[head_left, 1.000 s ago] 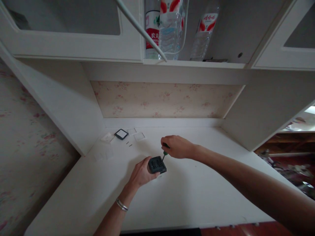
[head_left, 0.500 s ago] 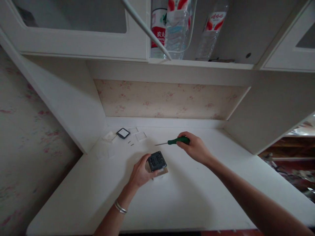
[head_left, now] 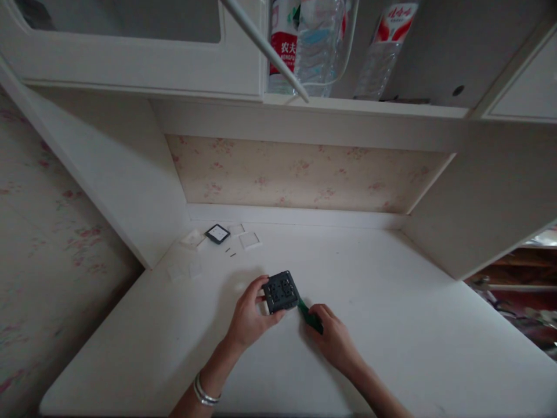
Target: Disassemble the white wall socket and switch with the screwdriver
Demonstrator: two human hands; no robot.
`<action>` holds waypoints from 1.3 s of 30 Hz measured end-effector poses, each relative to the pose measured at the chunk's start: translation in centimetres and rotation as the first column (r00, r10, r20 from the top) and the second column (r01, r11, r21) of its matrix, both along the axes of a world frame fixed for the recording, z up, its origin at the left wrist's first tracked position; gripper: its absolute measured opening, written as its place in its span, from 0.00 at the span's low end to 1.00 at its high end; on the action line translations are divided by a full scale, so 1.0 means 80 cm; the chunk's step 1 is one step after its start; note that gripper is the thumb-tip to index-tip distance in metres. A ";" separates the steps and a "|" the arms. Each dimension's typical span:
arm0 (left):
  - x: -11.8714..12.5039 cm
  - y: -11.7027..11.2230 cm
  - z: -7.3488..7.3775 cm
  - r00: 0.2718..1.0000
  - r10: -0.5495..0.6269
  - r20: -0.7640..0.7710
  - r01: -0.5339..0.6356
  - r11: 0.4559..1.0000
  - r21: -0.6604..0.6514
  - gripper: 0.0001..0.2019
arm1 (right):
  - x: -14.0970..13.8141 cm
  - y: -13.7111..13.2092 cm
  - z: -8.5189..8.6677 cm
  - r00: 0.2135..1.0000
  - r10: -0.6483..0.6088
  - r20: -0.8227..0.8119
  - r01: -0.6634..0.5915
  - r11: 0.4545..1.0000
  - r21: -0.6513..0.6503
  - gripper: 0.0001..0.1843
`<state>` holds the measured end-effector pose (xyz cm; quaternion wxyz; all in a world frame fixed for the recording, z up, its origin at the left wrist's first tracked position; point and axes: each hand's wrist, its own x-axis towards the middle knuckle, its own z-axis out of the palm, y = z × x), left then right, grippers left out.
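My left hand point(head_left: 251, 313) grips a square black plastic piece point(head_left: 281, 291), like the back of a wall switch or socket, by its left and lower edges. Its moulded side faces up towards me. In my right hand point(head_left: 334, 338) is a green-handled screwdriver point(head_left: 310, 318), fingers wrapped round the handle. The screwdriver's front end meets the lower right edge of the black piece; its tip is hidden there. Two small dark screws point(head_left: 230, 252) lie on the white desk point(head_left: 209, 360) behind the left hand.
At the back left lie a dark-framed square plate point(head_left: 217, 234), clear square frames point(head_left: 249, 240) and a pale square part point(head_left: 192, 238). Overhead, a shelf point(head_left: 369, 108) holds plastic bottles point(head_left: 319, 52), and a pale rod point(head_left: 265, 49) hangs down. Side panels point(head_left: 478, 191) bound the desk.
My right hand has brought the screwdriver down and left, from behind the black piece to its lower right edge. The pale piece seen beneath the black one no longer shows.
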<state>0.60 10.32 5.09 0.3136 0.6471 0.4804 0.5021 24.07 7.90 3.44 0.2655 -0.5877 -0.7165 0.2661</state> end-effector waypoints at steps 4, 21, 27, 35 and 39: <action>0.003 -0.006 0.008 1.000 -0.009 0.013 0.009 1.000 -0.007 0.35 | -0.003 0.008 0.012 0.985 -0.022 -0.174 0.024 1.000 0.009 0.13; 0.014 -0.009 0.011 0.990 -0.021 0.141 0.020 1.000 0.014 0.31 | -0.064 0.029 0.059 0.369 -0.294 -0.882 -0.135 0.922 -0.363 0.22; 0.017 0.001 0.001 0.927 0.118 0.356 -0.017 0.961 -0.275 0.19 | -0.067 0.032 0.050 0.352 -0.321 -0.879 -0.077 0.926 -0.369 0.22; 0.015 0.000 0.010 0.879 0.084 0.469 0.108 0.923 -0.368 0.20 | -0.078 0.026 0.047 0.316 -0.353 -0.880 -0.024 0.925 -0.379 0.27; 0.015 -0.002 0.009 0.819 0.115 0.562 0.134 0.915 -0.381 0.21 | -0.083 0.023 0.044 0.310 -0.340 -0.888 0.012 0.935 -0.354 0.29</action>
